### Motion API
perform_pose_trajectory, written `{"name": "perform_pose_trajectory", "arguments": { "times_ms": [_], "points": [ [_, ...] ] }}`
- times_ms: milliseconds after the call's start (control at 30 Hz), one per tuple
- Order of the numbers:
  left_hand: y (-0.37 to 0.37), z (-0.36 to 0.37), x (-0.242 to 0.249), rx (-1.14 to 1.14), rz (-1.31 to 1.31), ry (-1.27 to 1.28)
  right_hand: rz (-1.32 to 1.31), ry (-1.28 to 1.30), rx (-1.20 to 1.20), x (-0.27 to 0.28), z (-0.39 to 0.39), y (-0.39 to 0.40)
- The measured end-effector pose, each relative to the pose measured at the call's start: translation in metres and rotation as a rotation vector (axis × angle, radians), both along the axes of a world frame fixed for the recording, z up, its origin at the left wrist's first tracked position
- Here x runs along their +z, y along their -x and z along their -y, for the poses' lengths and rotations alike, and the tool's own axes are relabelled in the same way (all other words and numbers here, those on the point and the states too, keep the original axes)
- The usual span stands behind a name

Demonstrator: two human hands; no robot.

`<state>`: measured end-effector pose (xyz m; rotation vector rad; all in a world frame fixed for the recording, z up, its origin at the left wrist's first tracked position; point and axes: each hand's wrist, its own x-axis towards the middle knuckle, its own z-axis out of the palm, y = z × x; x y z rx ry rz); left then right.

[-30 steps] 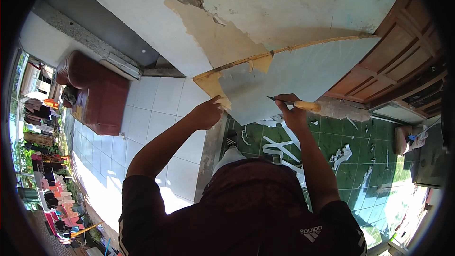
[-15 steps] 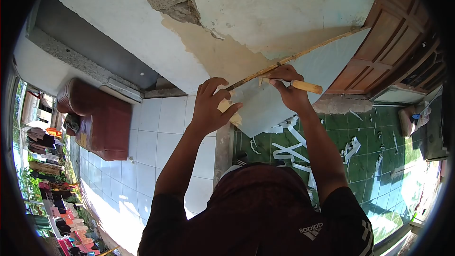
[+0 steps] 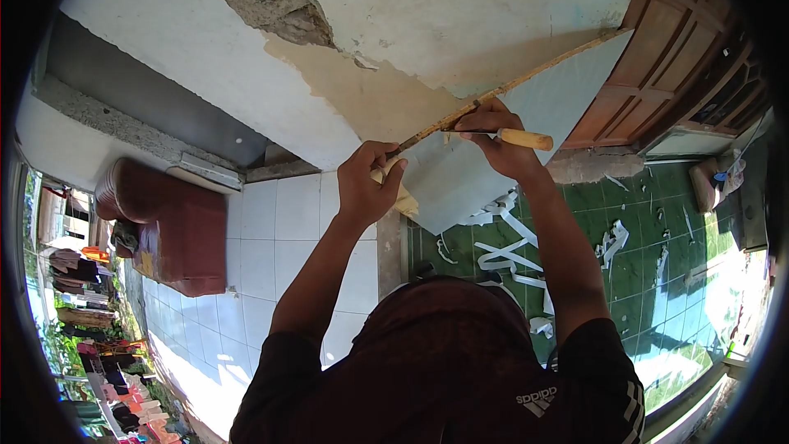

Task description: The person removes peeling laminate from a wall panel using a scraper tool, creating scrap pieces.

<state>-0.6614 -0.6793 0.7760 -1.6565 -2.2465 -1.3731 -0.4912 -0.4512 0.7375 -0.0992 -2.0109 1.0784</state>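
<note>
A pale grey-white panel (image 3: 440,183) leans in front of me, its rough brown wooden edge (image 3: 526,80) facing up and running to the upper right. My left hand (image 3: 366,181) is closed at the panel's near left corner, thumb and fingers pinching around the edge. Below those fingers a pale yellow torn patch (image 3: 406,202) shows at the corner. In my right hand (image 3: 503,148) is a knife-like tool with a pale wooden handle (image 3: 527,140). Its narrow metal blade lies along the edge, the tip partly hidden by my fingers.
White strips (image 3: 509,256) and scraps litter the green tiled floor (image 3: 629,296) on the right. White tiles (image 3: 275,251) cover the left side, where a worn red sofa (image 3: 185,234) stands. Ahead is a damaged wall (image 3: 378,107); a wooden door (image 3: 649,57) is at right.
My left hand has gone from spread fingers to a pinch at the panel's corner. My right hand, with the tool, has shifted only slightly along the edge.
</note>
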Motion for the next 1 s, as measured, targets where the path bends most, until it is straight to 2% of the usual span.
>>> {"name": "perform_pose_trajectory", "arguments": {
  "times_ms": [200, 300, 400, 433, 500, 600, 767, 800, 867, 1000],
  "points": [
    [-0.008, -0.003, 0.000, 0.061, -0.080, -0.032, 0.071, -0.129, -0.034, 0.004, 0.002, 0.000],
    [-0.012, -0.007, -0.001, 0.104, -0.228, -0.045, 0.056, -0.085, 0.014, 0.001, -0.002, 0.002],
    [-0.022, -0.018, 0.008, 0.183, -0.386, -0.037, 0.033, 0.139, 0.032, -0.001, 0.001, 0.000],
    [-0.027, -0.023, 0.011, 0.219, -0.427, -0.028, 0.014, 0.117, 0.020, 0.000, 0.001, 0.002],
    [-0.040, -0.031, 0.008, 0.251, -0.337, -0.020, -0.020, 0.083, -0.002, -0.004, 0.005, 0.003],
    [-0.047, -0.033, 0.004, 0.291, -0.269, -0.003, -0.033, 0.173, -0.040, -0.011, 0.009, 0.009],
    [-0.050, -0.028, -0.001, 0.348, -0.198, 0.042, -0.044, 0.358, 0.068, -0.020, 0.002, 0.006],
    [-0.050, -0.028, -0.004, 0.337, -0.218, -0.018, -0.034, 0.399, 0.094, -0.018, 0.003, 0.004],
    [-0.050, -0.031, -0.011, 0.309, -0.253, -0.137, -0.051, 0.309, 0.027, -0.014, 0.009, 0.006],
    [-0.050, -0.028, -0.014, 0.284, -0.224, -0.148, -0.112, 0.222, -0.018, -0.018, 0.013, 0.015]
  ]
}}
